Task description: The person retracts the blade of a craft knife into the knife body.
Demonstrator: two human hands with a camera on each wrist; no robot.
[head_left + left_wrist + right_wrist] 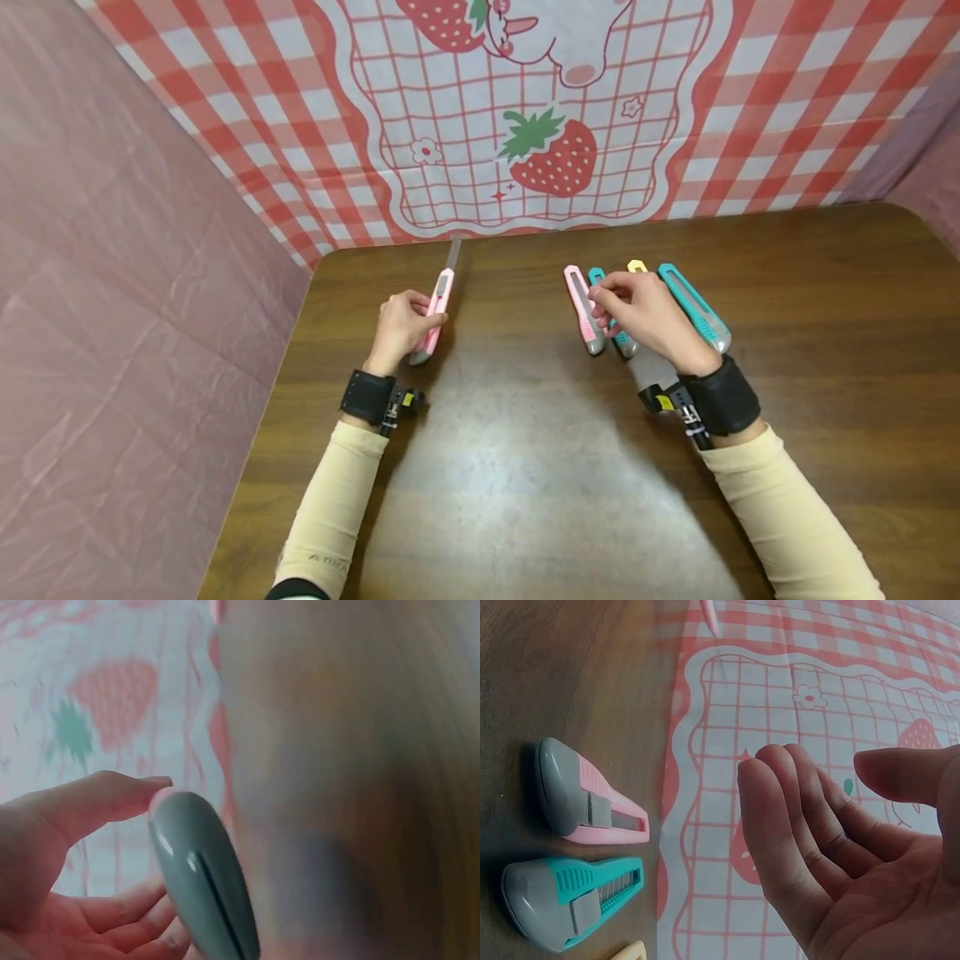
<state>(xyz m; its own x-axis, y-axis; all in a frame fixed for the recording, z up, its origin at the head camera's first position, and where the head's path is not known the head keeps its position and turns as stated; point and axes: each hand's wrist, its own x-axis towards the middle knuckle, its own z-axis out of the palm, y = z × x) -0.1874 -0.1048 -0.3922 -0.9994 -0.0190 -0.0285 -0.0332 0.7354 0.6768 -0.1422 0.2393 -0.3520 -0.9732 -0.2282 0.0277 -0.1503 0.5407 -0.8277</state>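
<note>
My left hand [397, 327] pinches a pink utility knife [444, 286] between thumb and fingers, above the table's left part. Its blade sticks well out, pointing to the back, and its grey rounded end [202, 870] fills the middle of the left wrist view. My right hand [643, 312] hovers over the knives on the right, fingers loosely bent and holding nothing. Under and around it lie another pink utility knife [579, 298], a small teal knife [577, 900], a yellow knife [637, 266] mostly hidden by the hand, and a larger teal knife [693, 307].
The brown wooden table [480, 467] ends at the back against a red-and-white checked cloth [270, 133] with strawberry prints. A pink cloth [135, 292] hangs along the left side. Both wrists wear black straps with small cameras.
</note>
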